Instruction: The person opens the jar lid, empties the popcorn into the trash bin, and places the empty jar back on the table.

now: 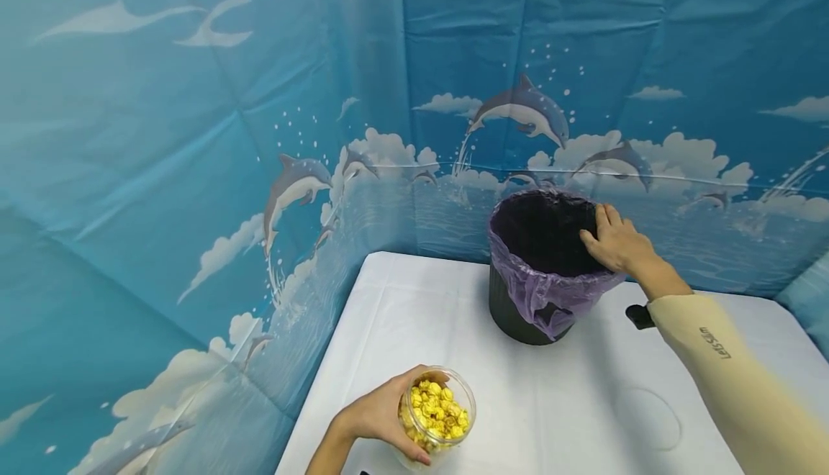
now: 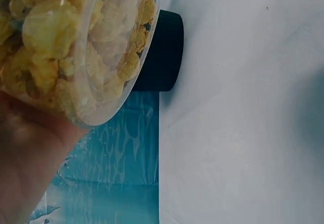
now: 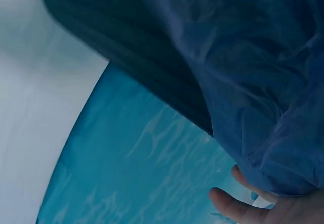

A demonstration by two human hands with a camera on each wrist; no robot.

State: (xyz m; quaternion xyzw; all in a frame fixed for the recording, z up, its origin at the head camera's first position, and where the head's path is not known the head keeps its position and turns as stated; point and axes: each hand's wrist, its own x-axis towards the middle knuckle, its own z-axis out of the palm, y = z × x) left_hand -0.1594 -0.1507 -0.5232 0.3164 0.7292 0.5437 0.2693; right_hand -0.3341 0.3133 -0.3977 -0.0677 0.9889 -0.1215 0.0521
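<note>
My left hand [image 1: 382, 414] grips a clear round jar [image 1: 469, 417] of yellow popcorn [image 1: 435, 410] near the table's front left. The jar's top is uncovered. In the left wrist view, popcorn [image 2: 48, 29] shows through the jar wall, and the palm lies against its side. At the back stands a black trash can [image 1: 508, 313] lined with a purple plastic bag [image 1: 544, 291]. My right hand [image 1: 618, 245] grips its right rim, thumb inside and fingers over the edge. In the right wrist view, fingers [image 3: 238, 206] show beside the bag [image 3: 243, 82].
A white-covered table [image 1: 518, 403] carries everything. Blue dolphin-print sheets [image 1: 363, 194] hang close behind it and on the left. A faint round outline [image 1: 676, 424] lies on the right part of the table. A small black object [image 1: 640, 317] shows by the right wrist.
</note>
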